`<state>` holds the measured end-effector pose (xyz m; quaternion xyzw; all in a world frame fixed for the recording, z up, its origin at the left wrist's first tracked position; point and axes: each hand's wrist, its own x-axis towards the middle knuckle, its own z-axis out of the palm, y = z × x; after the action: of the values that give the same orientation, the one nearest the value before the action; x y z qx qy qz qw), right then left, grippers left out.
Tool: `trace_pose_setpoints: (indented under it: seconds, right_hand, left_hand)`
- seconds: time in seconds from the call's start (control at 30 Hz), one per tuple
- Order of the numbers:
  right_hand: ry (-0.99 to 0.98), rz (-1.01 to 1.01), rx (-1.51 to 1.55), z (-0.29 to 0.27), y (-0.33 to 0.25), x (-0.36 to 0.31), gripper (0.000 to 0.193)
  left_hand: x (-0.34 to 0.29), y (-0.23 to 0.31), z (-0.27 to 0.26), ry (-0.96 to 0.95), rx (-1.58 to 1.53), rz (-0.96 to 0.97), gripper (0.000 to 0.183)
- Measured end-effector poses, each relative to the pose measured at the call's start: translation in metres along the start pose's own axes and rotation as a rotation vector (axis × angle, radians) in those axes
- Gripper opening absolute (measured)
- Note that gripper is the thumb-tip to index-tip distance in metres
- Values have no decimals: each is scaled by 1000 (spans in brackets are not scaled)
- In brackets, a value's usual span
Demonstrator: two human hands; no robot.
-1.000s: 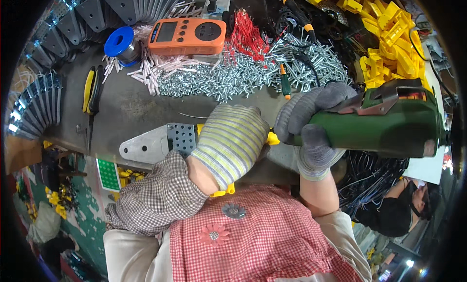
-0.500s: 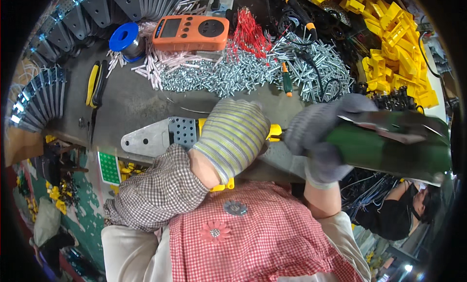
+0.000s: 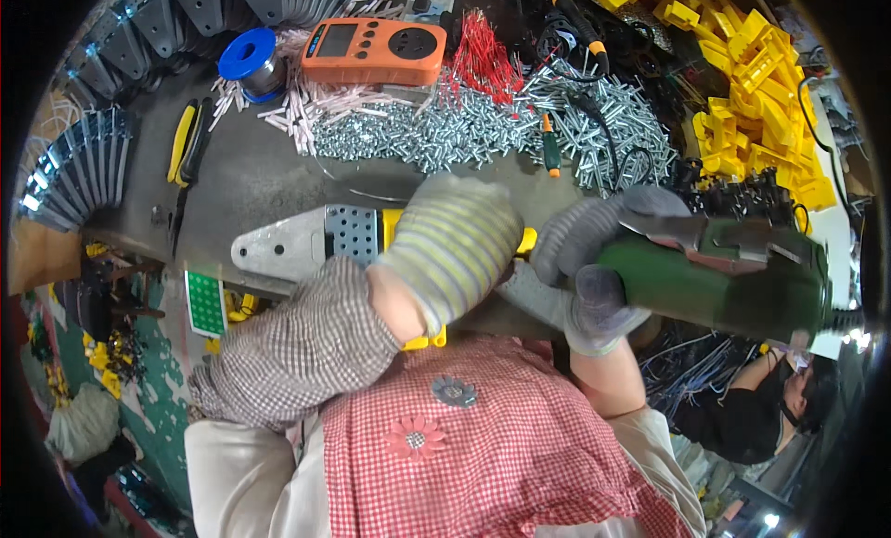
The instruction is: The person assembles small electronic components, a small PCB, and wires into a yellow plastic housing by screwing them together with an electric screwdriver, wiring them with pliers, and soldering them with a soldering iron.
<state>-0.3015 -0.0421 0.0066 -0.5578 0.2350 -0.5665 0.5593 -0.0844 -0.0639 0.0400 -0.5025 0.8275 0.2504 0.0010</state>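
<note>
My left hand (image 3: 455,246), in a grey and yellow striped glove, closes over a yellow plastic part (image 3: 391,226) on a grey metal bracket (image 3: 283,245). The bracket's tapered end points left and a perforated section lies beside my fingers. My right hand (image 3: 599,259), in a grey glove, grips the front end of a green power screwdriver (image 3: 715,278). Its body lies sideways, slightly blurred, and its front end faces the yellow part by my left hand. My fingers hide its tip, so contact with the part cannot be made out.
Screws (image 3: 445,134) are heaped behind my hands, with a small green screwdriver (image 3: 551,146), an orange meter (image 3: 374,52), red wires (image 3: 484,57) and a solder spool (image 3: 251,64). Yellow-handled pliers (image 3: 188,143) lie left, yellow plastic parts (image 3: 756,102) back right. A person (image 3: 756,399) sits at lower right.
The green power screwdriver and my right hand have shifted slightly left and the tool's blur has lessened. My left hand keeps its hold on the part. The whole view has shifted a little.
</note>
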Motion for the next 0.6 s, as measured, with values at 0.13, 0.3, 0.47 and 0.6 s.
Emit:
trace_pose_setpoints:
  seconds: [0.13,0.3,0.47,0.6]
  right_hand:
    - [-244,-115,127,9,-23,30,79]
    - [-587,-250,128,76,-58,56,76]
    - [-326,-133,58,87,-26,35,70]
    - [-278,-243,190,91,0,30,55]
  left_hand:
    - [36,-4,4,152,93,78,22]
    - [39,-11,11,234,79,42,22]
    - [42,-11,18,308,61,33,22]
    - [41,-10,17,297,20,37,25]
